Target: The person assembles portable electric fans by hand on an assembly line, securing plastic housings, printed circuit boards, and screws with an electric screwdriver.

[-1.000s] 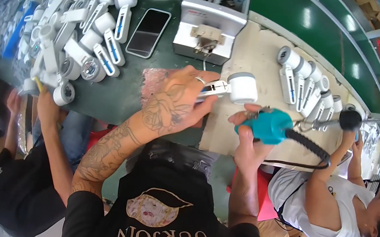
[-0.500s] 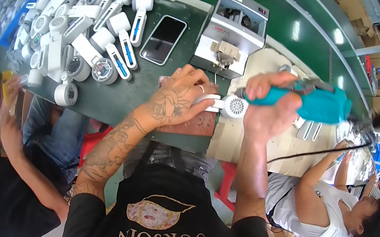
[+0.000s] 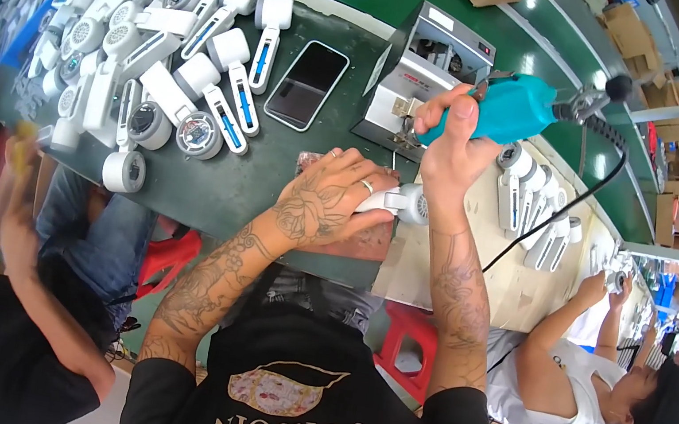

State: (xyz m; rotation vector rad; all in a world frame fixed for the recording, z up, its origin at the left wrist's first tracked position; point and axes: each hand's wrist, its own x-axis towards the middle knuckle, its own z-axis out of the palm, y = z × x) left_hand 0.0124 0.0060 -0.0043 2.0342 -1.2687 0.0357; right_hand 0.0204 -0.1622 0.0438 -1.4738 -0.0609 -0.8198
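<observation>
Head view is showing the left hand [image 3: 326, 196] closing its fingers around the handle of a white device [image 3: 414, 205], pressing it down over a reddish pad [image 3: 352, 245]. The device's round head is poking out to the right, toward a beige board [image 3: 412, 269], and the right wrist is partly overlapping it. The right hand [image 3: 459, 142] is gripping a teal power tool [image 3: 514, 107], fingers wrapped around its body; the nose end is sitting by the front of a grey machine [image 3: 422, 64], though whether it is touching cannot be told.

The step in hand seems to be tool work at the machine's front, with the device being steadied apart from it. Working on the device would call for bringing the nose squarely onto its head, with the left hand holding firm.

Farther out, a phone [image 3: 308, 85] is lying left of the machine, beyond it a heap of similar white devices [image 3: 167, 91]; more devices [image 3: 509, 203] are resting in a group on the right. Co-workers are sitting on both sides.
</observation>
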